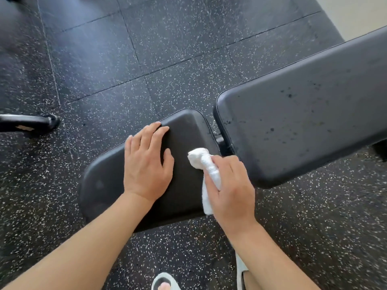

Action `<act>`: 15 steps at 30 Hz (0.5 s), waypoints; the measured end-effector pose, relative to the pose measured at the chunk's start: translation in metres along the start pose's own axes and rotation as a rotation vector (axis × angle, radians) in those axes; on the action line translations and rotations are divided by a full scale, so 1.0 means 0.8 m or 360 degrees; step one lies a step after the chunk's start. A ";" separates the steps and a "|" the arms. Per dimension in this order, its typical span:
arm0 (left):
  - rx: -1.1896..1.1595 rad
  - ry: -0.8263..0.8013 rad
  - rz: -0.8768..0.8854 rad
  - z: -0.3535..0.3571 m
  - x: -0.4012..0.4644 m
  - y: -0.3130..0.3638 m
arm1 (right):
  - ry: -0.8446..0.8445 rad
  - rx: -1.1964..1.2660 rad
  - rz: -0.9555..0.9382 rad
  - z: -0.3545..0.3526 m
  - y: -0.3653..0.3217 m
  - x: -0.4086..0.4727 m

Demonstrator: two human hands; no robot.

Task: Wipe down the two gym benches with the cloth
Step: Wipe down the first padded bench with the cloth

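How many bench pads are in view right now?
2. The seat pad lies under the left hand; the long back pad runs up to the right, beside the right hand gripping the cloth. Others may lie outside the frame.

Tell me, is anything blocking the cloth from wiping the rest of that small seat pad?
Yes: the left hand rests flat on the seat pad, directly left of the cloth gripped in the right hand. Nothing else lies on it.

Left hand (146, 164) lies flat, fingers straight, on the seat pad (184, 130); right hand (228, 185) beside it grips the cloth (201, 158).
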State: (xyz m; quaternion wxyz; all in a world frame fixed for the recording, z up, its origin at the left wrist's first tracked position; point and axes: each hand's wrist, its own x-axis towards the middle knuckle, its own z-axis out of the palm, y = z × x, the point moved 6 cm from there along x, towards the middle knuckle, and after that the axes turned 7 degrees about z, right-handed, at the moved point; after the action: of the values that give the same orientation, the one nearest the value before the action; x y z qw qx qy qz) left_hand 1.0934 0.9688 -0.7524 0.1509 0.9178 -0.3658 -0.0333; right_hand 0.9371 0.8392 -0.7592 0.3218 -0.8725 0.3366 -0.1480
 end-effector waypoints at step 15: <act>0.0026 0.0010 0.0001 0.006 0.005 -0.004 | -0.0145 0.0124 -0.0182 0.034 -0.041 0.109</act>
State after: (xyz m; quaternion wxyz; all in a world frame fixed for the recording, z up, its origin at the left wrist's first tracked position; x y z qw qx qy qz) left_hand 1.0974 0.9672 -0.7578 0.1445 0.9190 -0.3659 -0.0275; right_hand 1.0298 0.8108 -0.7547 0.3614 -0.8829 0.2653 -0.1394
